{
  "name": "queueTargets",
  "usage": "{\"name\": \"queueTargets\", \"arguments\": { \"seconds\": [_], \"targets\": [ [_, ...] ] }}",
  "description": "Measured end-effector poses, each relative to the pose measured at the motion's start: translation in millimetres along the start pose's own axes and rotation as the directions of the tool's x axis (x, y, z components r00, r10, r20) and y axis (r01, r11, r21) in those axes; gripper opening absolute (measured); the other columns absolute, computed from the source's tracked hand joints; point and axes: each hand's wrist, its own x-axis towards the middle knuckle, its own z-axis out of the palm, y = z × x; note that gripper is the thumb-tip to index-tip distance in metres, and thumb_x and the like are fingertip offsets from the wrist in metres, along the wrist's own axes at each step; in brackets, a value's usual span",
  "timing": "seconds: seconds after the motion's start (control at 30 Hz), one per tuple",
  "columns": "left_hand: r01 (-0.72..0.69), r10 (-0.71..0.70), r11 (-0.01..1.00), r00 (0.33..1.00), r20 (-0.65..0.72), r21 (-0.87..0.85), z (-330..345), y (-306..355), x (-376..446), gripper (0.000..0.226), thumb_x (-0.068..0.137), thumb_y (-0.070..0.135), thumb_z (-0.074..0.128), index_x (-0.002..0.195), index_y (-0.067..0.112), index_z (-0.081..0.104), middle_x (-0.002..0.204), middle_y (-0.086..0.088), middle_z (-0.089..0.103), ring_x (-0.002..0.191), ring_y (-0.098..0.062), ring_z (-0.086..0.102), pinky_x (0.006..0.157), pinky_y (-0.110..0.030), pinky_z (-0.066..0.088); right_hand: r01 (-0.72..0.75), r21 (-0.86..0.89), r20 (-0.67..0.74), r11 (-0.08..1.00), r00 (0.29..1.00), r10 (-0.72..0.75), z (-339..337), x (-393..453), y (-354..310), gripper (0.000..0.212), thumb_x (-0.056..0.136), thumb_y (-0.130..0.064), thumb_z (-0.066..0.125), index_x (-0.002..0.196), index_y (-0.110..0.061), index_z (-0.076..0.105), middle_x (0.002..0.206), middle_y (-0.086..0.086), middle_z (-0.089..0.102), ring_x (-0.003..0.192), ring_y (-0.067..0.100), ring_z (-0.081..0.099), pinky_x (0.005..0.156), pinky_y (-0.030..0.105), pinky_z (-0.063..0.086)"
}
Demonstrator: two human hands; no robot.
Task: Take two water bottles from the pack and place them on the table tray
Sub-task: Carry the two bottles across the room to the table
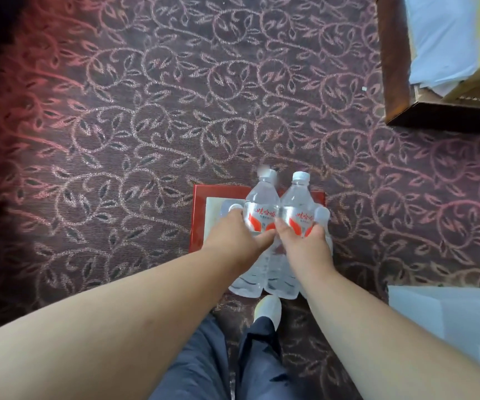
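Note:
Two clear water bottles with white caps and red-and-white labels are held side by side above the floor. My left hand (234, 236) grips the left bottle (262, 202) around its label. My right hand (305, 241) grips the right bottle (298, 197) the same way. Below them on the carpet lies the pack of bottles (264, 281) in clear wrap, partly hidden by my hands and forearms. It rests on a red-edged flat box (200, 215). No table tray is in view.
Patterned dark red carpet covers the floor. A dark wooden furniture piece (397, 82) with white cloth on it stands at the top right. A pale surface (446, 319) juts in at the lower right. My legs and one white shoe (267, 308) are just behind the pack.

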Motion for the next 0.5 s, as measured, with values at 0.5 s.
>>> {"name": "queueTargets", "arguments": {
  "seconds": [0.5],
  "targets": [
    [-0.194, 0.201, 0.782, 0.978, -0.054, -0.593, -95, 19, -132, 0.03, 0.095, 0.012, 0.065, 0.125, 0.014, 0.061, 0.118, -0.013, 0.073, 0.11, -0.023, 0.069, 0.095, -0.026, 0.053, -0.001, 0.452, 0.551, 0.892, 0.787, -0.278, -61, -109, -70, 0.072, 0.076, -0.062, 0.074, 0.133, -0.018, 0.067, 0.127, 0.024, 0.072, 0.113, 0.045, 0.07, 0.093, 0.065, 0.055]
  ]
}}
